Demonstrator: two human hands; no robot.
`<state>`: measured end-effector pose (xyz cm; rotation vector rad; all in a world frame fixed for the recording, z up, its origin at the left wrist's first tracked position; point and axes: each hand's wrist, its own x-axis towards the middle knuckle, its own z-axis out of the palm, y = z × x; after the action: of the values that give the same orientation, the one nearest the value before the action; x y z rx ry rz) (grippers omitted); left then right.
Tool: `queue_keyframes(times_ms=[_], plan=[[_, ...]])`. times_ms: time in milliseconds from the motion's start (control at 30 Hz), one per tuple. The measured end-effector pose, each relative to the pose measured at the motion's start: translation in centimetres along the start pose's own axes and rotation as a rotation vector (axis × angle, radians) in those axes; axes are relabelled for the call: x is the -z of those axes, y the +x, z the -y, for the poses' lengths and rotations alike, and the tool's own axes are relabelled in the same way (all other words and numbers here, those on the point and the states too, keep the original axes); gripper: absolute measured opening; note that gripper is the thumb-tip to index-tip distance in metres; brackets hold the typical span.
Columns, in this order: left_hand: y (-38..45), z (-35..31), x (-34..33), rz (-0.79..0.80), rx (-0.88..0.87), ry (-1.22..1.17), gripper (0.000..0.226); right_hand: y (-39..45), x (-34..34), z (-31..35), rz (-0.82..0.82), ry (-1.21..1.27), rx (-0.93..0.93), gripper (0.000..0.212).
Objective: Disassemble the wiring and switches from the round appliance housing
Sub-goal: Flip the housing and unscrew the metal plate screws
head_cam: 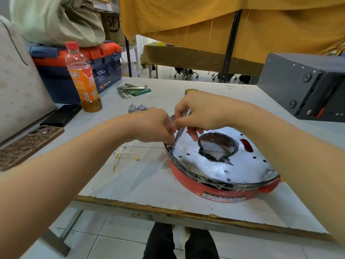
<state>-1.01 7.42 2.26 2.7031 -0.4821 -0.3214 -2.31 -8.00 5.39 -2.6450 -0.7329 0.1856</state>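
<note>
Round red appliance housing (pixel 220 191) lies upside down near the 6 o'clock edge of the white table (pixel 149 184), its silver perforated metal base plate (pixel 214 165) facing up with a ragged dark-rimmed hole toward the centre. Right hand (pixel 203 111) grip is closed around a slim silver metal tool (pixel 179 131), the tip set down at the plate's 9 o'clock rim. Left hand (pixel 155 126) has fingers curled in at that same rim spot, pinching or bracing something there; cannot tell what, as the fingertips cover it. Likely risks: the tool tip sits just beside the left fingers, so a slip under force could jab them; the cut edges of the central hole and the rim look sharp; the housing is unclamped and close to the table edge, so hard prying might skid it off. Loose white wires with yellow ring terminals (pixel 123 156) lie on the table at 9 o'clock of the housing, apart from it. Hidden: the tool tip type, any screw or clip under the hands, the housing's far rim, and remaining wiring inside.
</note>
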Motion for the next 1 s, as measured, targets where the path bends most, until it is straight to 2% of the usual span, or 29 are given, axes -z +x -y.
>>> queue_keyframes(times_ms=[100,200,400,667,1000], plan=[[-0.04,0.02,-0.06,0.005,-0.007,-0.007,0.003,-0.19,0.14,-0.16,-0.001,0.001,-0.004,0.012],[-0.14,-0.06,-0.15,-0.005,-0.012,-0.005,0.008,-0.41,0.39,-0.18,0.026,0.008,0.013,0.009],[-0.08,-0.35,-0.19,-0.032,-0.02,0.032,0.017,-0.46,0.39,-0.48,0.032,0.028,0.026,0.009],[0.04,-0.28,-0.48,-0.026,-0.027,0.037,0.01,-0.42,0.23,-0.72,0.002,0.044,0.035,0.008],[0.13,-0.18,-0.62,-0.033,-0.035,0.03,0.011,-0.35,0.43,-0.66,-0.008,0.057,0.028,0.005]])
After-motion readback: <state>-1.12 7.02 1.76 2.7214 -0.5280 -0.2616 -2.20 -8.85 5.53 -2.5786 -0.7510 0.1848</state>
